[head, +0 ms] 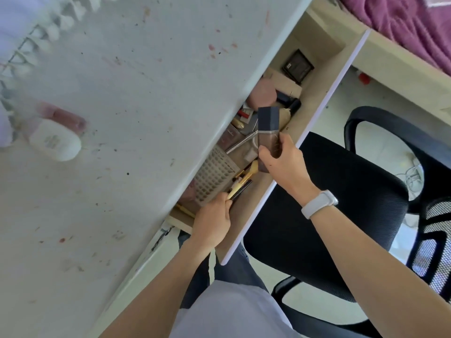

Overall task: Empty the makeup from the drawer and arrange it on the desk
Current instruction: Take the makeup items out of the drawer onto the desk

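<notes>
The drawer stands pulled out under the white desk, full of makeup. My right hand grips a brown foundation bottle with a dark cap, lifted above the drawer. My left hand holds a bundle of makeup brushes near the drawer's near end; their bristle tips point up the drawer. Still in the drawer lie a pink puff, a black square compact, a grid-patterned palette and several small tubes. On the desk lie a white bottle and a pink tube.
A black mesh office chair stands close behind the open drawer. A bed with a purple blanket is at the top right. The desk surface is stained with small marks. A white lace-edged cloth lies at the desk's far left.
</notes>
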Demonstrator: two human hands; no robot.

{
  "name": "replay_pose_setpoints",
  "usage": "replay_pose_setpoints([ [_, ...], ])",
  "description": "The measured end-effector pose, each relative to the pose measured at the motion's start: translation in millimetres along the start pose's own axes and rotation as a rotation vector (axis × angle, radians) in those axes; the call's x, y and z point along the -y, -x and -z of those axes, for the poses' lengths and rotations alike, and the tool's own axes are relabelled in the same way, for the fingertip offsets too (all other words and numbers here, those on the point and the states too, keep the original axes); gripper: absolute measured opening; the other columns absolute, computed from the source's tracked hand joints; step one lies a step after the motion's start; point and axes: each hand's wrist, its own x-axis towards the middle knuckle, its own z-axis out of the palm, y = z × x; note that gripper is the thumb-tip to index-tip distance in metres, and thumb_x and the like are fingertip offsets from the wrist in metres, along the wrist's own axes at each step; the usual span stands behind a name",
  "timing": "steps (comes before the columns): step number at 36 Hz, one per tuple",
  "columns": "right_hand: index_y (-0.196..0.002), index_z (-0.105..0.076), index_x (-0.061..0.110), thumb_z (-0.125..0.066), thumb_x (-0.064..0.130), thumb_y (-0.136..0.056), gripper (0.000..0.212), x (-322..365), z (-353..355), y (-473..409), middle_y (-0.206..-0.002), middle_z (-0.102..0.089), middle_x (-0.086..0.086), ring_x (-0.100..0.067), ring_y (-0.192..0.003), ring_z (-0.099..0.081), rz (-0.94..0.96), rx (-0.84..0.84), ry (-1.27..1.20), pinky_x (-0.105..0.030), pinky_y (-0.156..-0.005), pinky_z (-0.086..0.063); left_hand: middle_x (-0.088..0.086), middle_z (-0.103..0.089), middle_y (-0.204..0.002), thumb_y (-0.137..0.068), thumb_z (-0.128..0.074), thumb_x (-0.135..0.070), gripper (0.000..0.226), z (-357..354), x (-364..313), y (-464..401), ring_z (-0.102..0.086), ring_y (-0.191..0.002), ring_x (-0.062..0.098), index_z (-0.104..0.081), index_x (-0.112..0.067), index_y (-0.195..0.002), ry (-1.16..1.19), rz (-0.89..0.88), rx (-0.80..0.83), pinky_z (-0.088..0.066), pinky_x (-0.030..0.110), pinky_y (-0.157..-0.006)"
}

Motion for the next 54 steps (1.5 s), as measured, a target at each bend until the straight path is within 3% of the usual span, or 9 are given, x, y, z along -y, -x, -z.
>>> replay_pose_setpoints([
  [7, -0.112, -0.043, 0.029, -0.054, 0.035, -0.088, 0.027, 30.6, -4.7, 3.6, -0.082, -0.055, 0.016, 0.003, -0.073, -0.054, 0.106, -0.012, -0.112, -0.014, -0.060, -0.041, -0.006, -0.052, -0.066, -0.098, -0.036, -0.013, 0.027, 63.4, -6.5, 18.8, -0.051, -0.061, 0.001, -0.045, -0.024, -0.075, 0.378, 0.037, -0.164, -0.039, 0.009, -0.058],
  [13, -0.102, -0.043, 0.030, -0.055, 0.036, -0.088, 0.019, 82.7, -43.6, -5.0, -0.081, -0.056, 0.016, 0.001, -0.075, -0.057, 0.275, 0.107, 0.027, -0.006, -0.061, -0.042, -0.005, -0.054, -0.076, -0.097, -0.042, -0.011, 0.019, 107.0, 22.6, 40.9, -0.051, -0.069, 0.006, -0.061, -0.016, -0.093, 0.650, 0.267, -0.523, -0.039, 0.015, -0.064],
  [17, -0.119, -0.048, 0.013, -0.054, 0.037, -0.088, 0.040, 122.9, -84.8, -14.4, -0.099, -0.059, -0.006, -0.023, -0.084, -0.058, 0.362, 0.191, 0.190, -0.038, -0.073, -0.051, 0.002, -0.051, -0.077, -0.098, -0.043, -0.016, 0.023, 123.8, 55.8, 48.4, -0.047, -0.067, 0.015, -0.062, -0.007, -0.104, 0.857, 0.498, -0.799, -0.040, 0.024, -0.065],
  [25, -0.122, -0.048, 0.011, -0.052, 0.039, -0.088, 0.044, 188.8, -152.4, -33.3, -0.110, -0.050, -0.010, -0.029, -0.095, -0.053, 0.539, 0.163, 0.534, -0.037, -0.072, -0.047, -0.007, -0.052, -0.066, -0.094, -0.048, -0.012, 0.018, 153.2, 109.8, 39.7, -0.047, -0.057, 0.006, -0.065, -0.007, -0.097, 0.938, 0.772, -1.173, -0.039, 0.018, -0.056],
  [32, -0.121, -0.049, 0.010, -0.056, 0.041, -0.087, 0.046, 214.7, -183.7, -47.8, -0.116, -0.048, -0.012, -0.029, -0.106, -0.048, 0.589, 0.121, 0.656, -0.034, -0.068, -0.040, -0.007, -0.027, -0.049, -0.088, -0.049, -0.006, 0.043, 172.7, 118.7, 22.7, -0.024, -0.047, 0.010, -0.033, -0.017, -0.050, 0.887, 0.894, -1.145, -0.019, 0.022, -0.047],
  [45, -0.141, -0.031, 0.014, -0.050, 0.032, -0.092, 0.055, 206.4, -175.4, -42.0, -0.128, -0.044, -0.013, -0.029, -0.114, -0.040, 0.618, 0.263, 0.502, -0.037, -0.086, -0.043, -0.001, -0.030, -0.055, -0.090, -0.045, -0.014, 0.044, 175.1, 120.2, 24.7, -0.025, -0.050, 0.013, -0.038, -0.021, -0.048, 0.875, 0.873, -1.117, -0.022, 0.024, -0.049],
  [47, -0.144, -0.028, 0.013, -0.049, 0.029, -0.093, 0.058, 202.1, -173.3, -40.3, -0.130, -0.043, -0.013, -0.029, -0.116, -0.039, 0.637, 0.273, 0.509, -0.035, -0.088, -0.041, 0.009, -0.047, -0.068, -0.093, -0.042, -0.016, 0.029, 173.4, 119.1, 25.7, -0.043, -0.059, 0.021, -0.063, -0.007, -0.075, 0.786, 0.897, -1.095, -0.036, 0.029, -0.052],
  [50, -0.145, -0.025, 0.013, -0.048, 0.027, -0.094, 0.058, 197.9, -170.5, -36.3, -0.130, -0.044, -0.013, -0.029, -0.116, -0.039, 0.665, 0.284, 0.498, -0.034, -0.090, -0.040, 0.009, -0.056, -0.106, -0.096, -0.043, -0.019, 0.035, 172.5, 120.5, 25.5, -0.051, -0.084, 0.018, -0.052, -0.008, -0.128, 0.665, 0.943, -1.015, -0.042, 0.030, -0.074],
  [54, -0.146, -0.023, 0.011, -0.048, 0.023, -0.094, 0.059, 190.9, -165.1, -30.6, -0.134, -0.042, -0.012, -0.028, -0.118, -0.038, 0.719, 0.287, 0.529, -0.033, -0.094, -0.040, 0.004, -0.051, -0.106, -0.096, -0.045, -0.020, 0.037, 167.9, 117.4, 27.8, -0.048, -0.082, 0.015, -0.047, -0.013, -0.132, 0.404, 0.816, -0.934, -0.033, 0.027, -0.066],
])
